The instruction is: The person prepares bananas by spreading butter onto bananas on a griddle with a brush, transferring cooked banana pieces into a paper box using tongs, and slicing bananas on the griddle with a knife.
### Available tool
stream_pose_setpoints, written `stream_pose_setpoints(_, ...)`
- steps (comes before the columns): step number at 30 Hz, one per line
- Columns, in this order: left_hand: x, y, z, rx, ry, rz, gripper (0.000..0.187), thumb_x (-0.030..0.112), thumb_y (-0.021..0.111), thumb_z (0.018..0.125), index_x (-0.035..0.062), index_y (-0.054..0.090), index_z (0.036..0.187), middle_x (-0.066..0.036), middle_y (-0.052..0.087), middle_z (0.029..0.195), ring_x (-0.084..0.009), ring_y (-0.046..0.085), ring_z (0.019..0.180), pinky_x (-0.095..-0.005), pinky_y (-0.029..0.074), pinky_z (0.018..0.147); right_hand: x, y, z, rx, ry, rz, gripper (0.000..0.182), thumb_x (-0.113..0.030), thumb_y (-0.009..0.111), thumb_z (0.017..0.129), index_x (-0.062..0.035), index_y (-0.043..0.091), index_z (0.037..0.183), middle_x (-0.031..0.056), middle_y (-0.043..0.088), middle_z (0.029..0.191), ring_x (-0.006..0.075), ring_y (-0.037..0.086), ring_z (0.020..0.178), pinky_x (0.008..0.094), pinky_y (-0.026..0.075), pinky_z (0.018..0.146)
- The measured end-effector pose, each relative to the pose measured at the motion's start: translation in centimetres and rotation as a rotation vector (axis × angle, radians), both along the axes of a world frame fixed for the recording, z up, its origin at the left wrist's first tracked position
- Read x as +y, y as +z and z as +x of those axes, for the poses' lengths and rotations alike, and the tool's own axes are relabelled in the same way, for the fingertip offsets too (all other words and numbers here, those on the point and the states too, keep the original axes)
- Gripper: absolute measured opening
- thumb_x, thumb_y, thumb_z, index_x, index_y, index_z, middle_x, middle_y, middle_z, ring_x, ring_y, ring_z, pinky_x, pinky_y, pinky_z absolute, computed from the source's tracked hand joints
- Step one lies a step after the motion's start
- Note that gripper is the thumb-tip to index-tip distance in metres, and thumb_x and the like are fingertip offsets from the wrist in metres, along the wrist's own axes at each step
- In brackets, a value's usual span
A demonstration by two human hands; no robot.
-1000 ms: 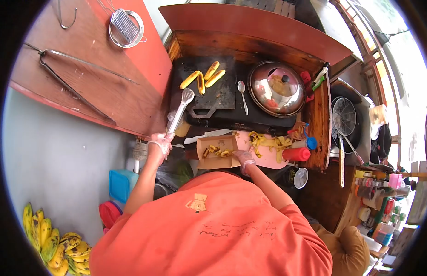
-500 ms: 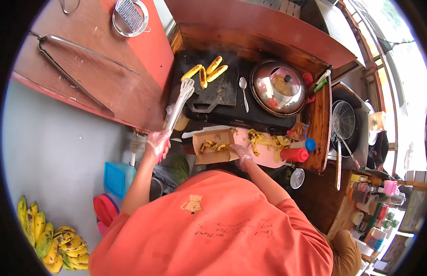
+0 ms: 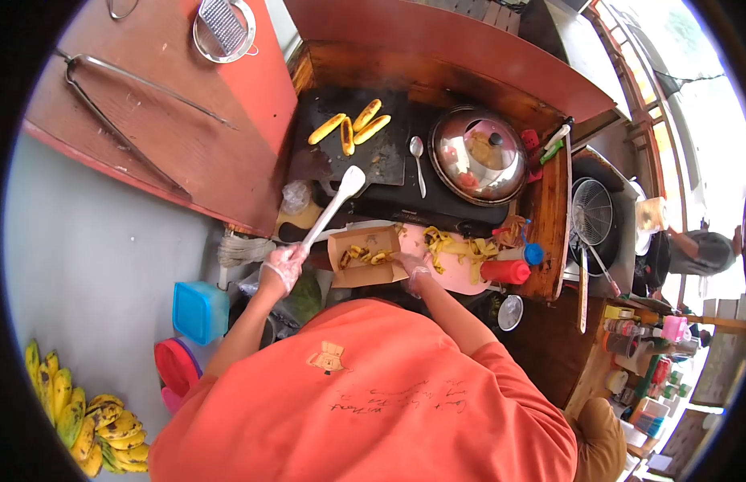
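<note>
An open cardboard box is sitting in front of the person's torso, its R side overlapping the pink board, w/ a few browned banana pieces lying inside. The box is looking light and fairly stiff, likely easy to crush if squeezed; a folded side wall would be the best hold. The pieces are looking soft, prob. slippery and apt to tear, so a gentle grip at mid-length is best.

The gloved R hand is resting at the box's R edge, fingers bent over it; w/ the view this small, can't tell if they are pinching the wall or a piece. The gloved L hand is gripping the tongs, fingers wrapped round the handle end, the far end pointing up toward the griddle.

On that black plate, four grilled bananas are lying close together, apart from the tongs. A spoon is lying btwn griddle & lidded pan. Banana peels are strewn on the board, w/ a red bottle lying nr its R end. Far L, a bunch of bananas is showing at the frame's lower corner.
</note>
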State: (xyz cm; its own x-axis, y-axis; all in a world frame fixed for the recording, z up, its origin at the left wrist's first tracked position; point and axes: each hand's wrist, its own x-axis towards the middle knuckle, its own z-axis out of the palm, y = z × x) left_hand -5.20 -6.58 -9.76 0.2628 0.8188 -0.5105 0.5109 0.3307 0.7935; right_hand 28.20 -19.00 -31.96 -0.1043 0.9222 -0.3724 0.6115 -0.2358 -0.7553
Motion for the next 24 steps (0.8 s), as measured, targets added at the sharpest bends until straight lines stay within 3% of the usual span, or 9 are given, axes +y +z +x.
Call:
stream_pose_setpoints(2, 2.2, 0.2, 1.8, 0.415, -0.272, 0.521, 0.030, 0.029, 0.053, 0.101, 0.0037, 0.066, 0.094, -0.021, 0.063, 0.075, -0.0399, 0.059, 0.066, -0.0468, 0.047, 0.061, 0.0, 5.2, -0.4, -0.269, 0.092, 0.113, 0.037, -0.006, 0.056, 0.090, -0.0095, 0.059, 0.127, 0.0084, 0.066, 0.126, 0.0225, 0.065, 0.110, 0.0313, 0.051, 0.096)
stream_pose_setpoints(5, 5.8, -0.1, 4.6, 0.592, -0.245, 0.681, 0.031, 0.030, 0.051, 0.102, 0.0046, 0.066, 0.095, -0.020, 0.066, 0.077, -0.0387, 0.063, 0.069, -0.0477, 0.048, 0.062, 0.1, 2.4, -1.0, 0.175, -0.210, -0.147, 0.030, -0.015, 0.057, 0.092, -0.0098, 0.064, 0.121, 0.0151, 0.067, 0.124, 0.0259, 0.066, 0.108, 0.0363, 0.052, 0.091)
stream_pose_setpoints(7, 8.2, -1.3, 6.3, 0.196, 0.023, 0.423, 0.030, 0.031, 0.055, 0.100, 0.0050, 0.064, 0.088, -0.020, 0.061, 0.071, -0.0383, 0.058, 0.062, -0.0473, 0.047, 0.058, 0.6, 4.9, -1.7, 0.942, -0.918, -0.604, 0.028, -0.018, 0.056, 0.095, -0.0069, 0.064, 0.119, 0.0149, 0.069, 0.118, 0.0228, 0.068, 0.102, 0.0340, 0.054, 0.087)
stream_pose_setpoints(11, 9.6, 3.6, 11.0, 0.569, -0.278, 0.785, 0.027, 0.030, 0.054, 0.099, 0.0073, 0.067, 0.090, -0.022, 0.069, 0.087, -0.0430, 0.064, 0.079, -0.0516, 0.052, 0.070, -0.7, 0.5, -1.4, 0.794, -0.657, -0.395, 0.029, -0.019, 0.057, 0.095, -0.0044, 0.064, 0.119, 0.0139, 0.070, 0.111, 0.0201, 0.069, 0.098, 0.0324, 0.055, 0.083)
stream_pose_setpoints(14, 10.7, 4.8, 13.1, 0.564, -0.217, 0.639, 0.027, 0.030, 0.055, 0.099, 0.0070, 0.067, 0.093, -0.022, 0.068, 0.088, -0.0431, 0.065, 0.081, -0.0517, 0.052, 0.072, -1.0, -4.2, -1.2, 0.556, -0.379, 0.082, 0.028, -0.013, 0.057, 0.093, -0.0032, 0.064, 0.118, 0.0132, 0.070, 0.111, 0.0228, 0.069, 0.099, 0.0337, 0.055, 0.083)
stream_pose_setpoints(17, 12.2, 1.3, 12.6, 0.573, -0.201, 0.776, 0.025, 0.028, 0.056, 0.096, 0.0071, 0.068, 0.091, -0.020, 0.070, 0.085, -0.0407, 0.067, 0.083, -0.0477, 0.054, 0.074, 0.0, 5.9, -1.5, 0.908, -0.854, -0.553, 0.036, -0.006, 0.061, 0.086, -0.0077, 0.064, 0.121, 0.0146, 0.068, 0.119, 0.0299, 0.067, 0.107, 0.0372, 0.054, 0.089)
stream_pose_setpoints(20, 13.9, -3.4, 9.8, 0.206, 0.054, 0.646, 0.027, 0.030, 0.057, 0.097, 0.0055, 0.068, 0.094, -0.017, 0.067, 0.077, -0.0356, 0.065, 0.073, -0.0463, 0.052, 0.066, -0.6, 5.8, -1.4, 0.673, -0.628, -0.370, 0.037, -0.010, 0.063, 0.086, -0.0108, 0.063, 0.123, 0.0127, 0.067, 0.123, 0.0302, 0.065, 0.111, 0.0445, 0.044, 0.099)
stream_pose_setpoints(23, 11.1, 4.7, 7.4, 0.308, 0.077, 0.417, 0.031, 0.033, 0.056, 0.098, 0.0061, 0.069, 0.104, -0.012, 0.063, 0.069, -0.0272, 0.062, 0.062, -0.0459, 0.047, 0.056, -1.3, 3.1, -1.5, -0.091, -0.128, 0.020, 0.038, -0.015, 0.065, 0.086, -0.0138, 0.062, 0.124, 0.0107, 0.066, 0.126, 0.0304, 0.063, 0.115, 0.0517, 0.034, 0.108)
stream_pose_setpoints(24, 10.4, 4.7, 6.3, 0.449, 0.050, 0.656, 0.031, 0.033, 0.057, 0.097, 0.0059, 0.071, 0.099, -0.016, 0.060, 0.069, -0.0310, 0.059, 0.063, -0.0471, 0.045, 0.061, -1.5, 2.5, -1.4, -0.317, -0.033, 0.092, 0.038, -0.017, 0.066, 0.087, -0.0148, 0.062, 0.125, 0.0101, 0.066, 0.128, 0.0305, 0.063, 0.117, 0.0541, 0.031, 0.111)
